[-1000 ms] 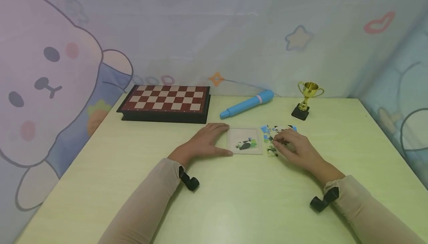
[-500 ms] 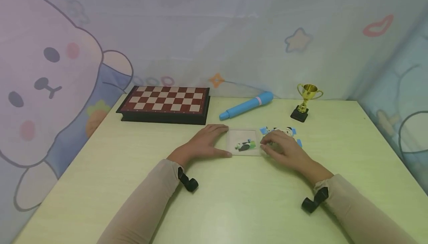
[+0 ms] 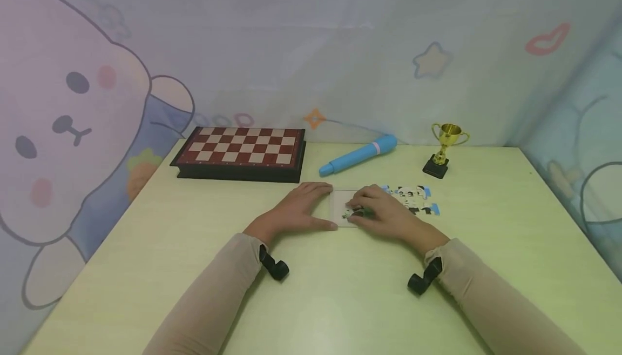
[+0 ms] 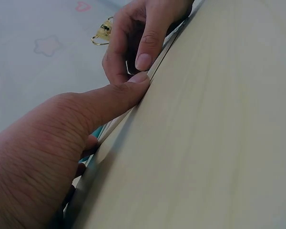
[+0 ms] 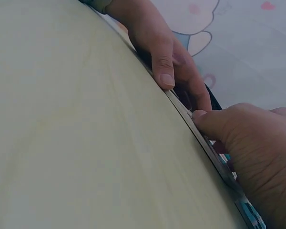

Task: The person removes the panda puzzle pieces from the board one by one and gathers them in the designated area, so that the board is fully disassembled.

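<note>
A small pale puzzle tray point(image 3: 340, 198) lies flat on the table, with part of a panda picture point(image 3: 358, 211) in it. My left hand point(image 3: 290, 210) holds the tray's left side, thumb at the near corner and fingers at the far one. Over the tray is my right hand point(image 3: 384, 215), its thumb and fingers pinching a puzzle piece that they mostly hide. Both thumbs meet the tray's near edge in the left wrist view, the left thumb point(image 4: 128, 88) lying along it. Loose panda puzzle pieces point(image 3: 420, 194) lie right of the tray, partly covered by the right hand.
Behind the left hand lies a folded chessboard box point(image 3: 243, 147). A blue toy microphone point(image 3: 357, 155) rests beyond the tray. The small gold trophy cup point(image 3: 444, 144) stands at the back right. A printed cloth backdrop point(image 3: 311, 47) rises behind the table point(image 3: 311, 295).
My right hand has moved left from the loose pieces to above the tray, uncovering more of the pieces at the right. The left hand has stayed at the tray's left side.
</note>
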{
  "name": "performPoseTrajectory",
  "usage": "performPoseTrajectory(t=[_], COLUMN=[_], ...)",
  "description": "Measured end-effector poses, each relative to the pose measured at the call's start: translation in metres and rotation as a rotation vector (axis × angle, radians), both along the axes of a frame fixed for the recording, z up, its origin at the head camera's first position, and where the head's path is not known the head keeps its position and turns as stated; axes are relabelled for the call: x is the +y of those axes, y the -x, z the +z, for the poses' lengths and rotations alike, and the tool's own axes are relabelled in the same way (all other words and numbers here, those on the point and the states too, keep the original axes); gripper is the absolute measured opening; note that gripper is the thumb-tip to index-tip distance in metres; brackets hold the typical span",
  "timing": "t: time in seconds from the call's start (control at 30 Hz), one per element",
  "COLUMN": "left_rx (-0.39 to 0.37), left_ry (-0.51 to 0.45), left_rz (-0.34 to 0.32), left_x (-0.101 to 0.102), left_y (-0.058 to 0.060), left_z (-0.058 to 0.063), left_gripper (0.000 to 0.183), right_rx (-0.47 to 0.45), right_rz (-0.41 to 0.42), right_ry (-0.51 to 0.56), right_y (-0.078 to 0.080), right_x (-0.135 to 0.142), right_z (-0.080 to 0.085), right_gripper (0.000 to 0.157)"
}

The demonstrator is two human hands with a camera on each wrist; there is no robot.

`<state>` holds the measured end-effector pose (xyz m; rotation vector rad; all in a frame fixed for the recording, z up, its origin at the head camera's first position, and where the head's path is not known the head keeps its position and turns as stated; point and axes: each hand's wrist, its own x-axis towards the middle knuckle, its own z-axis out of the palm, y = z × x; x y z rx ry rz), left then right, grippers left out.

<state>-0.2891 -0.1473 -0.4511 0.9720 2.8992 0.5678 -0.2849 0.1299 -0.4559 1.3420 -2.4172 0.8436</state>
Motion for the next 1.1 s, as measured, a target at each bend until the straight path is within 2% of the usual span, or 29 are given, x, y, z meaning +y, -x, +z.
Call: performPoseTrajectory(t=[0.13, 0.33, 0.63, 0.9, 1.1], left_rx=[0.012, 0.006, 0.017, 0.005, 0.000], left_ry=[0.002, 0.000, 0.010, 0.010, 0.001], left_rz=[0.002, -0.002, 0.012, 0.012, 0.010], left_x=[0.0008, 0.0022, 0.0002, -0.0001, 0.0011], left_y=[0.0013, 0.0006, 0.0014, 0.0013, 0.0011], left_z=[-0.0021, -0.0019, -0.0027, -0.0037, -0.0020], left_gripper=[0.101, 0.100, 0.101, 0.101, 0.101], right_rx=[-0.033, -0.112, -0.043, -0.087, -0.111], right_rz=[-0.014, -0.089, -0.043, -0.107, -0.117], right_ry=[0.013, 0.004, 0.039, -0.002, -0.002], right_y=[0.0006, -0.0026, -0.0010, -0.0010, -0.0018], right_x=[0.0018, 0.0025, -0.0010, -0.0003, 0.0010], right_z=[-0.0019, -0.0024, -0.0047, -0.0063, -0.0041], right_gripper=[0.022, 0.022, 0.014, 0.022, 0.021])
